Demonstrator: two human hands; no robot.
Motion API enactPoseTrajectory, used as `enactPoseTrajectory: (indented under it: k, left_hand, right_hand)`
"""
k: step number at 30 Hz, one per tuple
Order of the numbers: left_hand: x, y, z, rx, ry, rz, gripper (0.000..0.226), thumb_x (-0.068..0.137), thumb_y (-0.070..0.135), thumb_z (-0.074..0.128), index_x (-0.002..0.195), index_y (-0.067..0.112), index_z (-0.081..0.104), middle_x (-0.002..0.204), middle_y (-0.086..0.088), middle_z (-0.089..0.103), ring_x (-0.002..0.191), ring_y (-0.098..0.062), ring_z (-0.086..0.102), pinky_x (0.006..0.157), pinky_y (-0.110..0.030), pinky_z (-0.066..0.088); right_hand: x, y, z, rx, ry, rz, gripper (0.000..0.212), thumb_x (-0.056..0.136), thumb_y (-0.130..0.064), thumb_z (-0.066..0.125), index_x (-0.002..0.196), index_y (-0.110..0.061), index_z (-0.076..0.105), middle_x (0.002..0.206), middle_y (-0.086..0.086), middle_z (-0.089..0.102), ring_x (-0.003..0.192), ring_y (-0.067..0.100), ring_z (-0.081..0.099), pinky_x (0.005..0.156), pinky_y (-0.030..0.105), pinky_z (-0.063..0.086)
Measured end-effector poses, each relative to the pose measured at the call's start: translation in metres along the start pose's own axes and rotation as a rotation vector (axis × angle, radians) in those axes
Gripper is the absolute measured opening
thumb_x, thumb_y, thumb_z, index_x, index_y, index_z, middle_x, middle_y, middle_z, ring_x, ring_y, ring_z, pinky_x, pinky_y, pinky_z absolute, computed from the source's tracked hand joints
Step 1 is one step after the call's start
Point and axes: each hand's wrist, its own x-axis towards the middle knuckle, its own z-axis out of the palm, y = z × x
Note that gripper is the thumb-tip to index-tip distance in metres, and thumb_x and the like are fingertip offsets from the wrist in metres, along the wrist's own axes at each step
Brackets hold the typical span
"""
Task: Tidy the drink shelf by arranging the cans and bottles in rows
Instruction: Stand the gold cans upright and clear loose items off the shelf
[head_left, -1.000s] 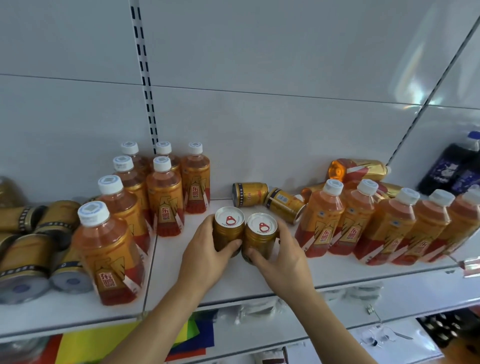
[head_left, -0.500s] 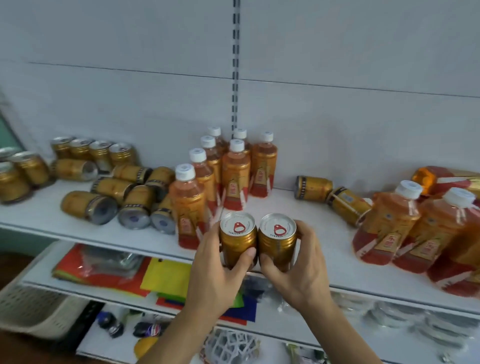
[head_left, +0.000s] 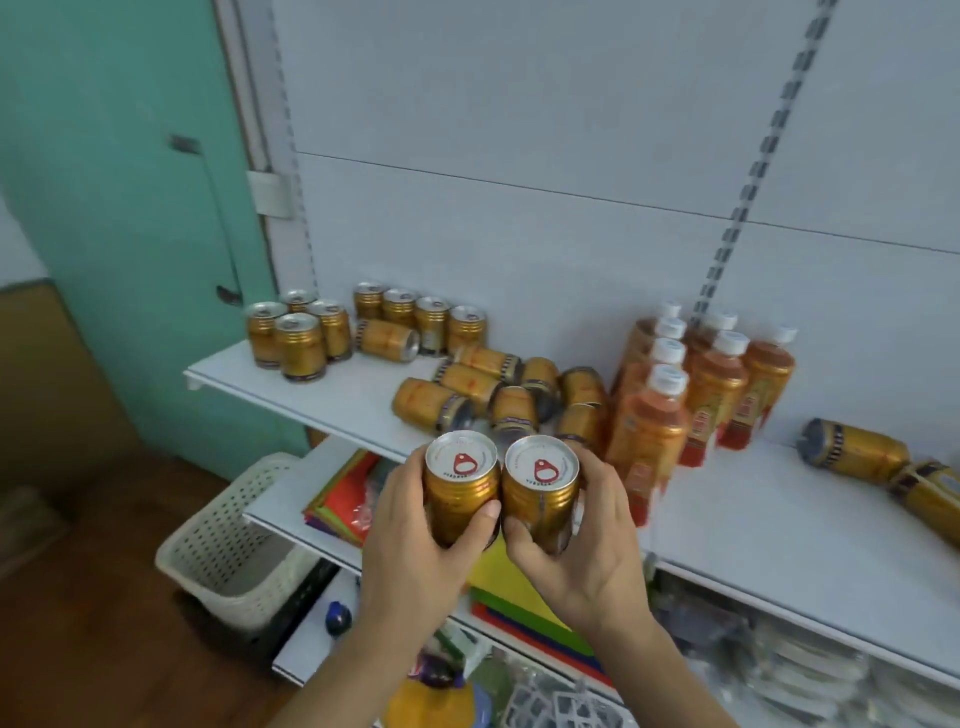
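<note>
Cans, two gold ones, held upright side by side and touching, in front of the shelf's front edge and not resting on it. Left can (head_left: 460, 491): silver lid, red pull tab; left hand (head_left: 415, 540) wraps it from the left, fingers curled round the body, thumb across the near side. Right can (head_left: 540, 499): same lid; right hand (head_left: 587, 545) grips it from the right, thumb on the near side, fingers curled behind. Both thumbs nearly meet between the cans.

Shelf (head_left: 779, 535): white board, bare at its front right part. Near its middle front, a heap of fallen cans (head_left: 498, 389) lying on their sides, touching one another. Just right of the heap, upright bottles (head_left: 696, 374) of orange drink with white caps, in rows running toward the back panel; nearest bottle blurred. Toward the right edge, two more lying cans (head_left: 857, 457), end to end.

Left end of the shelf: a cluster of four standing cans (head_left: 298, 332) near the left corner. Further back, standing cans (head_left: 415, 312) in a row along the back panel, one can (head_left: 387, 340) on its side in front of them.

Below the shelf: a lower board with coloured sheets (head_left: 337, 499); a white perforated basket (head_left: 234, 540) on the floor at the left.
</note>
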Motion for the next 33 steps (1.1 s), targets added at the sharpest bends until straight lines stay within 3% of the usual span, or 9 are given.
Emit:
enactPoseTrajectory:
  k: [9,13,21,25,28,33]
  left_hand:
    - [0.057,-0.076,-0.107,0.163,0.020,-0.029,0.075,0.082,0.063,0.076,0.146,0.037,0.046,0.133,0.015,0.059,0.124,-0.007,0.058,0.099,-0.032,0.055]
    - [0.097,-0.102,-0.122,0.183,0.032,-0.044,0.076,0.083,0.060,0.078,0.148,0.040,0.044,0.135,0.017,0.059,0.125,-0.006,0.057,0.101,-0.035,0.056]
    - [0.186,-0.137,-0.121,0.280,-0.005,-0.066,0.085,0.083,0.059,0.080,0.152,0.046,0.033,0.142,0.015,0.056,0.126,-0.009,0.059,0.099,-0.041,0.059]
    - [0.215,-0.153,-0.111,0.360,-0.067,-0.027,0.076,0.080,0.064,0.078,0.144,0.046,0.041,0.130,0.018,0.062,0.116,-0.009,0.063,0.091,-0.042,0.060]
    - [0.226,-0.165,-0.103,0.496,-0.094,0.044,0.075,0.077,0.074,0.073,0.138,0.040,0.047,0.126,0.015,0.065,0.115,-0.014,0.059,0.095,-0.042,0.054]
    - [0.242,-0.180,-0.098,0.658,-0.018,0.215,0.079,0.078,0.076,0.067,0.134,0.020,0.061,0.136,-0.002,0.059,0.130,-0.028,0.049,0.103,-0.047,0.045]
  right_hand:
    - [0.034,-0.068,0.123,-0.094,-0.160,0.048,0.089,0.076,-0.054,0.078,0.152,-0.020,0.046,0.134,-0.006,0.061,0.127,0.017,0.051,0.106,0.033,0.046]
    - [0.068,-0.069,0.163,-0.155,-0.186,0.030,0.087,0.075,-0.058,0.076,0.148,-0.017,0.051,0.137,-0.002,0.064,0.131,0.022,0.053,0.110,0.043,0.049]
    - [0.143,-0.049,0.225,-0.277,-0.251,0.048,0.085,0.075,-0.059,0.078,0.146,-0.024,0.047,0.130,-0.002,0.070,0.132,0.024,0.052,0.107,0.047,0.049]
    - [0.172,-0.029,0.244,-0.348,-0.284,0.060,0.083,0.074,-0.054,0.083,0.142,-0.019,0.052,0.119,0.002,0.075,0.123,0.033,0.061,0.099,0.052,0.053]
    - [0.186,-0.019,0.252,-0.401,-0.321,0.092,0.080,0.072,-0.052,0.083,0.138,-0.018,0.052,0.113,0.003,0.075,0.116,0.034,0.064,0.097,0.053,0.054]
    - [0.206,-0.017,0.261,-0.584,-0.425,0.142,0.080,0.083,-0.066,0.068,0.147,-0.023,0.043,0.122,-0.001,0.073,0.128,0.029,0.058,0.113,0.051,0.040]
